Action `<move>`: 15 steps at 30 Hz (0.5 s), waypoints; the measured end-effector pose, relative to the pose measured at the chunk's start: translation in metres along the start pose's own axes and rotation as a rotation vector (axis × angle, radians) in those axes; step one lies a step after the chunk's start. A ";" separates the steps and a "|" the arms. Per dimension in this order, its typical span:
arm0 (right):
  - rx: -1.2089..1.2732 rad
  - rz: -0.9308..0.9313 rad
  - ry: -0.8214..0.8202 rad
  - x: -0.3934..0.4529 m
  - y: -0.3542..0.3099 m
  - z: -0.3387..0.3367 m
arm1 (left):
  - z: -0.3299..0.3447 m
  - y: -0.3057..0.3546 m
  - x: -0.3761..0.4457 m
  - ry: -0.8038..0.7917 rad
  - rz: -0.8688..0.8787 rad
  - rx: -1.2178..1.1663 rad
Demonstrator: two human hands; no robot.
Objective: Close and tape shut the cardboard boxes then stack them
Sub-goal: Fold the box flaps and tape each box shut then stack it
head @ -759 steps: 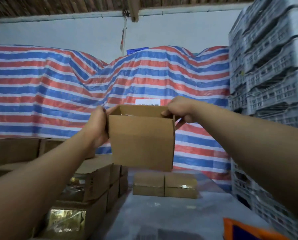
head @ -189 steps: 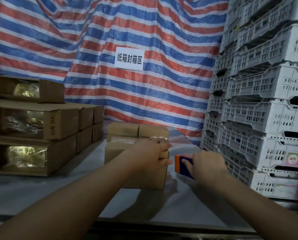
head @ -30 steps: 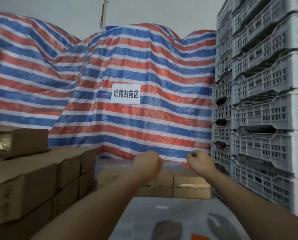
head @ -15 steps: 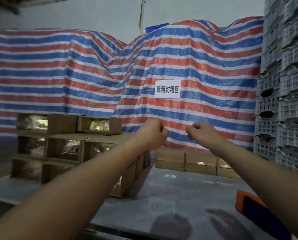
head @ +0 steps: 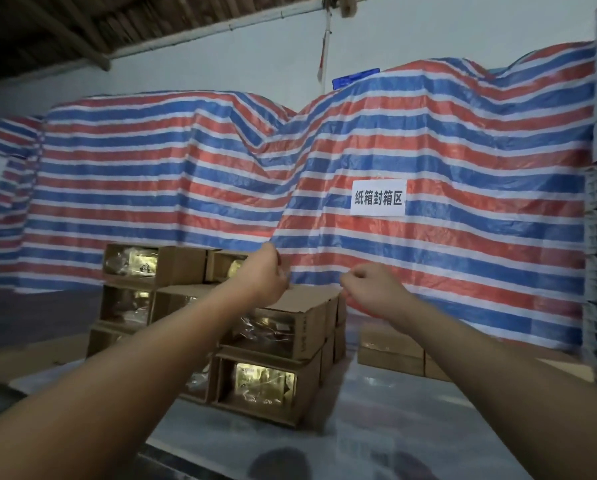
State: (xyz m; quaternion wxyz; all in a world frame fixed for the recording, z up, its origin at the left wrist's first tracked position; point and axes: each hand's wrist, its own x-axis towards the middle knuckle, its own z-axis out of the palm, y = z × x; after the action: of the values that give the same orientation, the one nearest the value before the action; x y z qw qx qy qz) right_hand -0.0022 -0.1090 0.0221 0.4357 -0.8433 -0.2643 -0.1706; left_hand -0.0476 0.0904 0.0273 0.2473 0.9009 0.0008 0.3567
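Brown corrugated cardboard boxes with open ends showing gold foil packs (head: pixel 272 334) sit stacked on the grey plastic-covered table (head: pixel 394 410), left of centre. Both hands are raised over the table and hold nothing I can see. Left hand (head: pixel 264 277) is loosely curled just above the top box of the stack – the nearer hand by far. Right hand (head: pixel 369 289) is also curled, off to the right, apart from the stack. The box's long axis runs away from the camera, open end toward it. Likely next pick is leftward and slightly down. Taped flat brown boxes (head: pixel 390 351) lie in a row further back – near the red-white-blue striped tarp (head: pixel 428 150).
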 end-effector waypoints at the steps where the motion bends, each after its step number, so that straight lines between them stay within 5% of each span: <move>1: 0.002 -0.008 -0.013 0.006 -0.002 0.008 | -0.001 -0.009 0.004 0.011 -0.026 0.010; 15: -0.102 -0.135 -0.120 0.104 -0.029 0.091 | -0.015 -0.123 0.062 0.126 -0.155 0.108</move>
State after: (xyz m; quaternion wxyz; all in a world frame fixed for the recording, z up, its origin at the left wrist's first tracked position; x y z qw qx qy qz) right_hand 0.0687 0.0107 0.0436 0.3630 -0.8534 -0.3373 -0.1619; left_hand 0.0100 0.2160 0.0218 0.2248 0.8859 0.1051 0.3920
